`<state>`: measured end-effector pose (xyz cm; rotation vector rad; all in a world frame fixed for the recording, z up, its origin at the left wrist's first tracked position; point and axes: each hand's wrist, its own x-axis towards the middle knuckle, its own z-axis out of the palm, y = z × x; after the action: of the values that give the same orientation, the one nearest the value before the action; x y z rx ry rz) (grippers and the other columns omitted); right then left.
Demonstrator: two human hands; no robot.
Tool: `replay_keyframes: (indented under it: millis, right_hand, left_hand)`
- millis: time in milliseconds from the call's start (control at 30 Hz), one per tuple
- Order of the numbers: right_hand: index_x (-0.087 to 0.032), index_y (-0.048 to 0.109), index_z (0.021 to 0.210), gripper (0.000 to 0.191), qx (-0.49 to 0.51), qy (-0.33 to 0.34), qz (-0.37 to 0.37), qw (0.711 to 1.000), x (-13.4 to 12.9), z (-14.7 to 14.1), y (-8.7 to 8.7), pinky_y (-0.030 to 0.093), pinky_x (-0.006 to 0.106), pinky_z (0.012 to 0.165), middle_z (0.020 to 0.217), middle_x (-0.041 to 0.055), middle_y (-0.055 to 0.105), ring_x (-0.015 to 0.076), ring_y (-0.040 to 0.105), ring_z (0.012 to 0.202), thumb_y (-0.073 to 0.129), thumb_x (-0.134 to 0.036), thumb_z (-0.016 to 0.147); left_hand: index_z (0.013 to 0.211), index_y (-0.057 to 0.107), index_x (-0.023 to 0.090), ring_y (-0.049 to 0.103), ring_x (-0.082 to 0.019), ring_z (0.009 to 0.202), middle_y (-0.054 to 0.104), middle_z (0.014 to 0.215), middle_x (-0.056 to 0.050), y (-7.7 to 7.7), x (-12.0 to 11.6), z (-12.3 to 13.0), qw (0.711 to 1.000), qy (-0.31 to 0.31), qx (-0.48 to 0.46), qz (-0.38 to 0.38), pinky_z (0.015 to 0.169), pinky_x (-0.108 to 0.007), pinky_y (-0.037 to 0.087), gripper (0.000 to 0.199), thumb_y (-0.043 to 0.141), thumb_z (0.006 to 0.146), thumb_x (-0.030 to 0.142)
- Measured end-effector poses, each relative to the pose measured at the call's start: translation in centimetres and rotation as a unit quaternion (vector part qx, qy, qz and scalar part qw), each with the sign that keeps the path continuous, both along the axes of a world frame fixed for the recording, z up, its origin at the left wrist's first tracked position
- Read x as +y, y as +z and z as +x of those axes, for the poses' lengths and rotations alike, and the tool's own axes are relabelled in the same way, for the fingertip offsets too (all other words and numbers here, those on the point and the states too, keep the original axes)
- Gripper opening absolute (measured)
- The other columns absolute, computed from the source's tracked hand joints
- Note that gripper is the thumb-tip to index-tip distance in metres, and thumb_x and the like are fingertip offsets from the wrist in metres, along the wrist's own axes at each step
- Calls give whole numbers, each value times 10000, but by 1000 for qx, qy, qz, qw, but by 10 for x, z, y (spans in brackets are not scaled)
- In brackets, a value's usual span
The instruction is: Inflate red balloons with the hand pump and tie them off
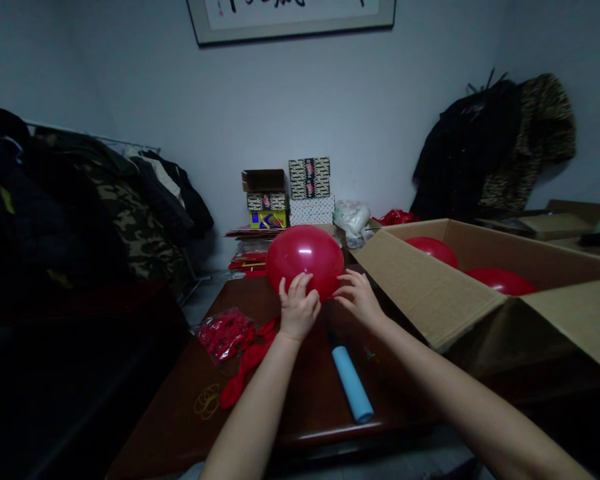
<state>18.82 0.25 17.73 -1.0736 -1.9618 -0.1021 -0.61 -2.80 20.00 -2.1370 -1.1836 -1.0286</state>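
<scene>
Two inflated balloons [433,251] already lie in the cardboard box [430,287], while left of it the left hand [299,312] grips another red balloon [305,255], seemingly untied, the right hand's [363,300] grip beside it unclear, and limp red pieces [247,367] farther left look unfilled.

Looks like a storeroom or office: framed calligraphy [293,15], jackets [123,213] on a rail [116,140], boxes [310,179] beyond the far edge of the table [311,387].

The balloon [304,255] looks smooth, glossy rubber, the table [310,393] shiny wood, the carton [425,287] matt cardboard.
</scene>
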Motion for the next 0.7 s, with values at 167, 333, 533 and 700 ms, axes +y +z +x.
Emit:
replay_keyframes:
  millis: [167,333,533,700]
  right_hand:
    - [-301,677,799,77,-29,-33,-2,999,11,19,-16,150,590,1012,1156,17,536,264,322,1231,616,-296,752]
    - [-274,675,765,89,-74,-58,-14,995,14,37,-37,102,593,1020,1156,28,544,270,305,1241,620,-220,721]
    - [-259,674,734,117,-116,-75,-40,990,19,52,-52,97,575,1024,1138,39,564,268,322,1227,600,-175,700]
    - [-265,675,776,153,-143,-86,-62,984,21,58,-57,124,572,1015,1115,40,580,270,346,1208,568,-179,711]
  left_hand:
    - [756,617,213,374,-269,1229,500,1278,-87,-24,10,12,999,8,-1,-40,1044,-573,134,80,541,748,188]
    - [735,611,197,363,-279,1239,492,1285,-109,-39,16,17,998,18,16,-62,1044,-572,134,48,563,728,191]
    - [744,616,198,352,-278,1250,488,1296,-104,-46,16,23,996,2,45,-73,1046,-579,129,71,554,727,169]
    - [743,622,198,360,-295,1242,504,1275,-118,-47,17,24,995,5,49,-82,1036,-596,136,62,583,701,174]
